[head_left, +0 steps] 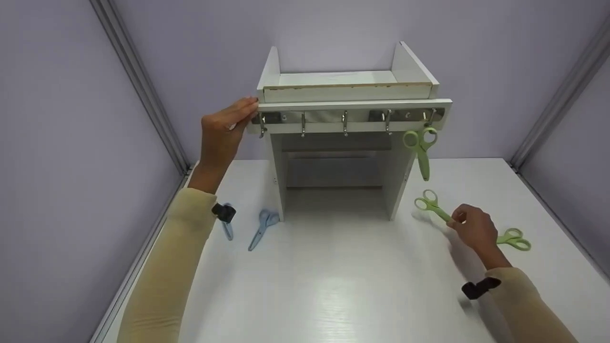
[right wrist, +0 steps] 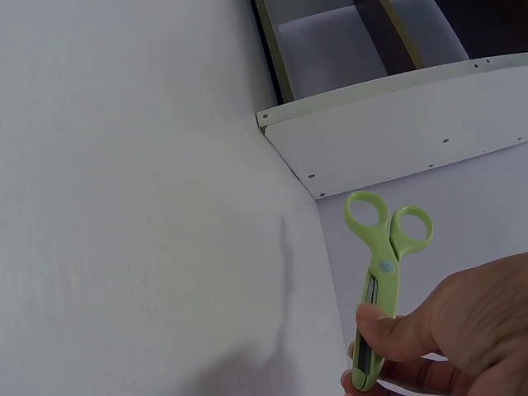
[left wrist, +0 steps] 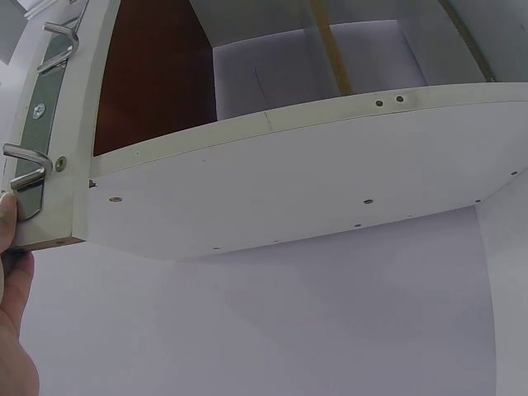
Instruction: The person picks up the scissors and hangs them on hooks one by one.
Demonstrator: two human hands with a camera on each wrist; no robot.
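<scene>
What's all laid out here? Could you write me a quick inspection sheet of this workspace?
Surface: white table, bare in the middle.
Job's things: white shelf unit with a hook rail; one green scissors hangs on the rightmost hook; a second green scissors is held by its blades.
Clutter: a third green scissors and two blue scissors lie on the table.
Hands: left hand touches the rail's left end; right hand pinches the second scissors.
Cables: nothing seen.
Surroundings: pale lilac walls with metal corner strips.
</scene>
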